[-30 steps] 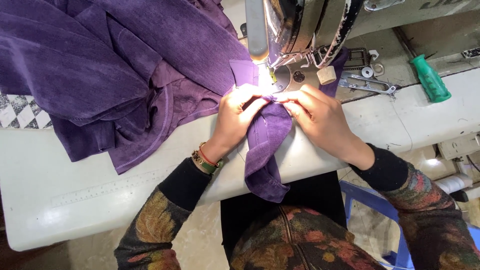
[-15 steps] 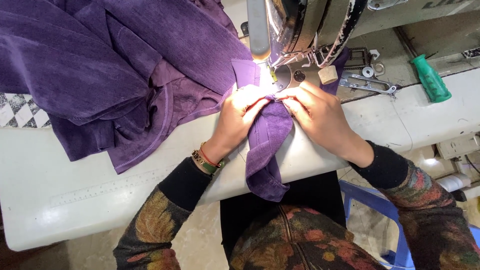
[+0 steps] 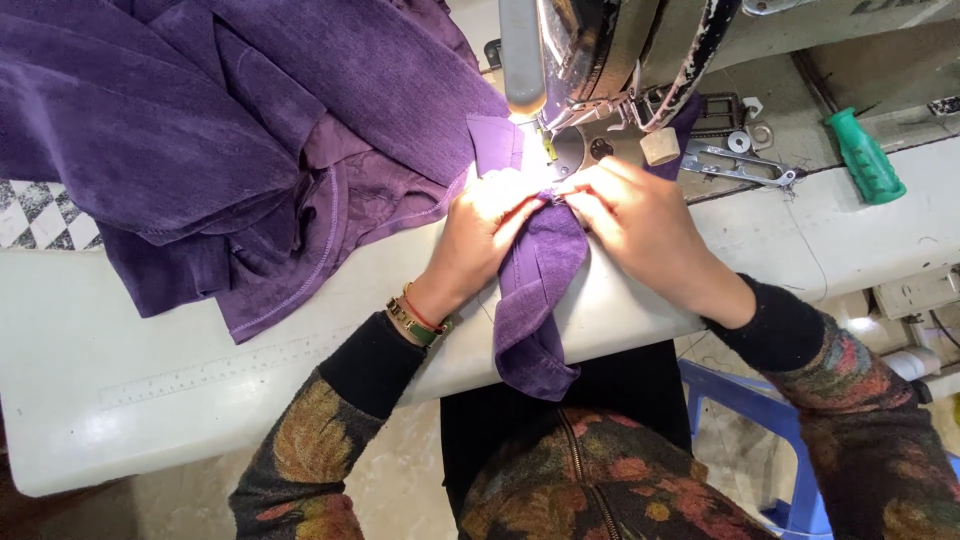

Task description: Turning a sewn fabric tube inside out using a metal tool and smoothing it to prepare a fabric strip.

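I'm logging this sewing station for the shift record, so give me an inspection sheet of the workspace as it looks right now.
Surface: white sewing table, printed ruler along its front edge.
Job's things: purple fabric strip under the sewing machine head; large purple garment heaped to the left.
Clutter: green-handled tool, metal snips, small washers.
Grips: left hand and right hand both pinch the strip at the needle.
Cables: nothing seen.
Surroundings: blue stool, checkered floor.
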